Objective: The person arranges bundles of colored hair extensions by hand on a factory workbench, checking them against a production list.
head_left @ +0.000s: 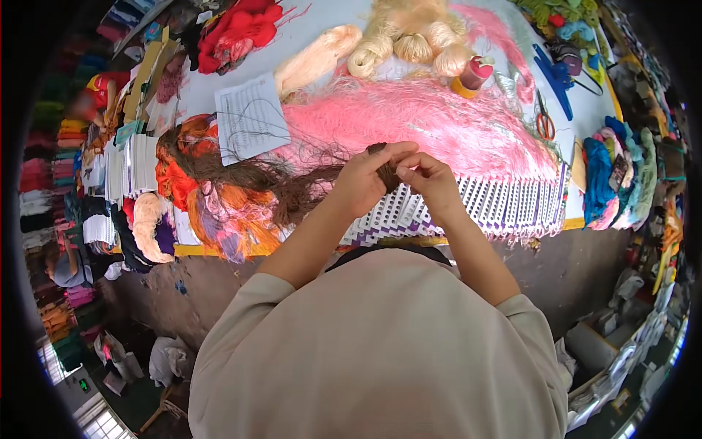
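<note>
A hank of dark brown yarn [292,192] trails across the table, and its end is bunched up in my left hand [360,179]. The fingers of this hand are closed round the brown bundle. Close against it, my right hand [433,183] pinches at the same bundle with thumb and fingertips; exactly what strand it grips is too small to make out. Below and right of my hands lies a row of white punched cards [468,208] with purple edges. Long pink threads [424,121] spread out from these cards over the table.
Orange and purple yarn [227,219] hangs over the table's front edge at left. A printed sheet [252,121] lies under loose brown strands. Cream skeins [413,45], a thread cone [474,73], scissors [543,121] and a blue clamp-like tool [553,80] lie farther back. Blue skeins [599,172] hang at right.
</note>
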`<state>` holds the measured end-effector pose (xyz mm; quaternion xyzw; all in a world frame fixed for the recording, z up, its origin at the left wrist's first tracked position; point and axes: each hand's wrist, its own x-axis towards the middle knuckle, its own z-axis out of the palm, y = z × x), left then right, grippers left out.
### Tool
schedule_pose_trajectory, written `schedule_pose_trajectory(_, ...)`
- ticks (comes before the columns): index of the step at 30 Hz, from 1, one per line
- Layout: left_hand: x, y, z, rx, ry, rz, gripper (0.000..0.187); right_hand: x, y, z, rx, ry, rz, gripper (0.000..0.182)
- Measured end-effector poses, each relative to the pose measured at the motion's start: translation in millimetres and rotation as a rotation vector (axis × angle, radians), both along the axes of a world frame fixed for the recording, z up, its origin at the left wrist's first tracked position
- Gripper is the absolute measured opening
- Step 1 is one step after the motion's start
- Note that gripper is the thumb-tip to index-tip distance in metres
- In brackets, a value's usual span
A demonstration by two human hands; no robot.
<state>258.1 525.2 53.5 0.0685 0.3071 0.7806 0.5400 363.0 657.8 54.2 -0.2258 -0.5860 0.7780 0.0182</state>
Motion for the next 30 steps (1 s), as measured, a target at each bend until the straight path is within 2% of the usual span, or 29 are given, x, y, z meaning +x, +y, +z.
schedule_pose_trajectory(10,6.3,9.9,-3.4,-0.060,-0.061,0.007,0.041,7.5,1.1,-2.7,-0.145,-0.007,-0.108,0.010)
schedule_pose_trajectory(13,6.4,15.5,-12.6,-0.102,-0.001,-0.023,0.045,10.0,7.5,-8.6,0.004,-0.028,-0.046,0.010)
schedule_pose_trajectory(15,6.7,22.4,-15.2,-0.041,-0.037,-0.044,0.045,10.1,13.1,-19.0,0.159,0.032,-0.034,0.013)
schedule_pose_trajectory(19,4.8,28.8,-8.9,-0.076,-0.067,-0.018,0.039,13.7,25.8,-26.5,0.124,0.003,-0.018,0.013)
schedule_pose_trajectory(21,-6.6,24.9,-8.0,-0.055,-0.167,0.013,0.034,20.5,37.6,-30.0,-0.095,0.089,-0.175,0.013)
schedule_pose_trajectory(22,-14.6,18.4,-13.4,-0.112,-0.217,0.168,0.030,26.3,51.3,-29.1,-0.256,0.116,-0.316,0.013)
schedule_pose_trajectory(23,-29.6,6.7,-18.3,-0.143,-0.183,0.206,0.028,39.1,75.8,-23.9,-0.551,0.187,-0.429,0.009)
schedule_pose_trajectory(25,-73.0,-33.9,-34.3,-0.273,-0.119,0.296,0.025,89.3,146.3,-60.4,-0.706,0.390,-0.495,0.013)
schedule_pose_trajectory(26,-100.0,-64.3,-47.9,-0.372,-0.088,0.345,0.025,122.0,184.9,-61.3,-0.742,0.362,-0.523,0.013)
schedule_pose_trajectory(27,-130.2,-100.8,-64.6,-0.059,-0.339,0.193,0.028,162.9,235.0,-77.2,-0.744,0.400,-0.519,0.011)
schedule_pose_trajectory(29,-152.0,-142.4,-59.2,-0.415,-0.206,0.648,0.019,242.7,321.1,-73.4,-0.332,0.252,-0.857,0.016)
schedule_pose_trajectory(30,-156.3,-154.7,-53.0,-0.401,-0.275,0.757,0.017,282.9,355.8,-72.8,-0.191,0.146,-1.334,0.019)
